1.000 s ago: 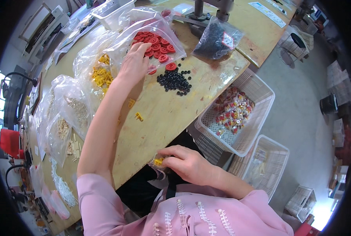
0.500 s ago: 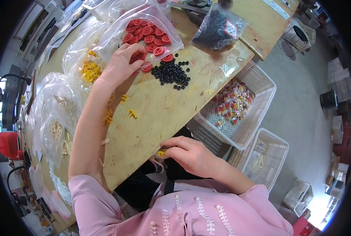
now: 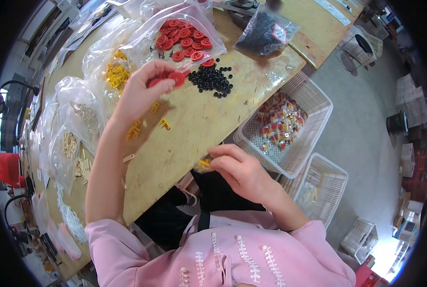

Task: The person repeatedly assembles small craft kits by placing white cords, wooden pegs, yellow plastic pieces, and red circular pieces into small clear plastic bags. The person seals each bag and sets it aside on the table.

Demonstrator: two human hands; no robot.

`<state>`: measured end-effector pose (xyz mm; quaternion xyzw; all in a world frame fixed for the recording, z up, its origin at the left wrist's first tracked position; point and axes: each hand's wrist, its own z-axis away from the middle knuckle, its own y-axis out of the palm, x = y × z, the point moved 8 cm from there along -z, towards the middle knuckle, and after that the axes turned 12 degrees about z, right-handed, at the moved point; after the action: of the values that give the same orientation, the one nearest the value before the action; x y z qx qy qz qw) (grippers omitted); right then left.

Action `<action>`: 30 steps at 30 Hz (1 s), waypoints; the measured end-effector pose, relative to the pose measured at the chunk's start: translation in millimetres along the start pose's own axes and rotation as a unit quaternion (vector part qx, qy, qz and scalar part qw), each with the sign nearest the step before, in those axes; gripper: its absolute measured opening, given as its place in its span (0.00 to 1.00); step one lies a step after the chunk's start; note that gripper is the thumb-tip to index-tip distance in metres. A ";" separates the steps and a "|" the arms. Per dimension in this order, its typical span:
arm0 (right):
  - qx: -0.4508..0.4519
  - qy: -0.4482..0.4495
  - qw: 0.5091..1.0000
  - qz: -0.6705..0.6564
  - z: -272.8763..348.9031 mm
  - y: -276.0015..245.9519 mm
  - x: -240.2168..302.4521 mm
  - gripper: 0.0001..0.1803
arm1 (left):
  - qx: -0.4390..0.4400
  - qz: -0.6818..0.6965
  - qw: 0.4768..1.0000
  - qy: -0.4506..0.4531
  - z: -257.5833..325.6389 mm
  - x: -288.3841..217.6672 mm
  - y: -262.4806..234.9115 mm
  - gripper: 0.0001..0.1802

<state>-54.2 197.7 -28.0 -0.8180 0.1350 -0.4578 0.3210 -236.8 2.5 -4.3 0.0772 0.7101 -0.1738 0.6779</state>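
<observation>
**Red disc at the left fingertips, yellow clip pinched at the bench edge**

Head view: the left hand (image 3: 139,93) reaches far forward over the wooden workbench (image 3: 199,129) and pinches a red disc (image 3: 175,78) between thumb and fingertips, the remaining fingers curled loosely. The disc lies flat-on to the camera, just off the mouth of the clear bag of red discs (image 3: 184,40) and just left of the loose heap of small black rings (image 3: 212,80). The right hand (image 3: 237,170) sits close to the body at the near edge of the bench, its fingers drawn together around a small yellow clip (image 3: 205,163); only a sliver of the clip shows, so its long axis cannot be told.

The two held pieces are well apart: the red disc lies up and to the left of the clip, along the diagonal of the left forearm. The left hand is by far the nearer to the red and black parts; the right is nearer to the white basket of assembled red-and-yellow pieces (image 3: 282,125), which stands below the bench on its right side. A few stray yellow clips (image 3: 149,122) lie on the bench between the hands, nearer the left wrist.
</observation>
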 end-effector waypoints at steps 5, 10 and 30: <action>-0.018 -0.020 1.000 -0.001 -15.5 -5.9 16.8 0.11 | 0.036 0.028 0.999 -0.012 92.2 -32.0 43.7 0.20; 0.018 -0.038 0.999 -0.017 -18.0 4.4 38.1 0.14 | 0.030 -0.142 0.988 0.050 140.1 -56.4 60.8 0.16; -0.017 -0.061 0.998 -0.012 -12.5 10.2 47.0 0.08 | 0.078 -0.129 0.989 0.005 169.5 -41.4 62.6 0.10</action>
<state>-38.3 160.8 1.2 -0.8511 0.1134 -0.4087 0.3093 -53.8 6.3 24.3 0.0388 0.7019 -0.3145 0.6379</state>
